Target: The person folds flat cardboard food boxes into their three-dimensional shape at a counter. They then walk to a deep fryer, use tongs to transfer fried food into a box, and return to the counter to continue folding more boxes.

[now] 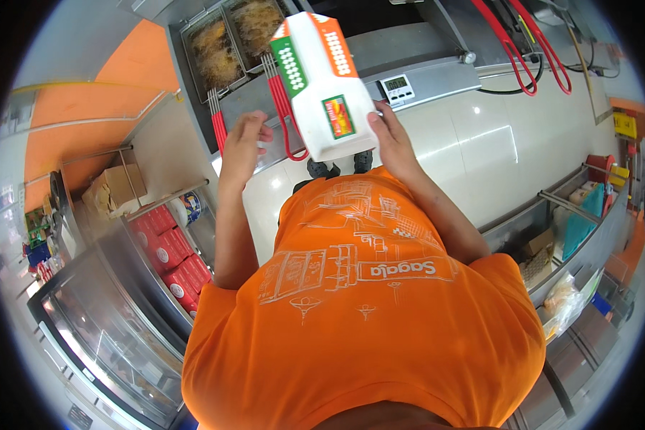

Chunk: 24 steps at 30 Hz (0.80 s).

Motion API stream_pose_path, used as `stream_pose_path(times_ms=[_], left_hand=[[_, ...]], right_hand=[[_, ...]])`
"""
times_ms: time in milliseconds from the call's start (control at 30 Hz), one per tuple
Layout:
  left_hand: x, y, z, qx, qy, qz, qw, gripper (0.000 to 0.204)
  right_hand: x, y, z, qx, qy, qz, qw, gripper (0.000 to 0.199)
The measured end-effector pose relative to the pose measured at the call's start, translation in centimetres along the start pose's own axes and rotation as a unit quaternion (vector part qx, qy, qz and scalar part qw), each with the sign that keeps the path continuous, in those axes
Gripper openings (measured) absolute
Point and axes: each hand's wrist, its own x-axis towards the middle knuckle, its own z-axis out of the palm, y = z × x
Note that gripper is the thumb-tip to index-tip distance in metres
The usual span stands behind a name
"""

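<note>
Two fry baskets [233, 39] top centre, timer [397, 87] on steel counter [437, 75]. Right hand [390, 136] grasps carton [319, 86]; left hand [242, 147] loose, released. White tile floor [480, 136].

The white carton [321, 86] looks like coated paperboard — smooth, with a faint sheen, its orange and green printed bands matt. The fryer baskets [231, 39] are bare wire mesh, dull grey metal, holding rough, crumbly golden food; their handles [283, 107] wear a glossy red plastic coat. The fryer housing [401, 50] is brushed steel, satin rather than mirror-bright. The floor [473, 143] is pale tile, highly glossy, throwing back lamp glare. The orange shirt [365, 315] is soft matt cloth with a flat white print. At the left, the warming cabinet [100, 322] shows clear glass in polished metal frames — beside it a plain brown cardboard box [115, 188], dull and fibrous.
</note>
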Motion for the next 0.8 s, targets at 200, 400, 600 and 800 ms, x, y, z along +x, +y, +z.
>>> stream_pose_path(times_ms=[200, 400, 600, 800], left_hand=[[-0.3, -1.1, 4.4, -0.227, -0.044, 0.01, 0.973, 0.07], [-0.8, 0.1, 8.1, -0.48, -0.053, 0.032, 0.875, 0.064], [-0.1, 2.2, 7.4, -0.478, 0.01, 0.069, 0.876, 0.054], [1.0, 2.7, 5.7, -0.507, -0.017, -0.009, 0.862, 0.046]], right_hand=[[-0.4, -0.5, 1.6, 0.0, -0.059, -0.009, 0.998, 0.043], [-0.2, 0.4, 1.1, 0.01, -0.061, -0.052, 0.997, 0.042], [0.3, -0.8, -0.3, -0.001, -0.056, -0.031, 0.998, 0.037], [-0.6, -1.3, -0.3, 0.03, -0.068, -0.026, 0.997, 0.034]])
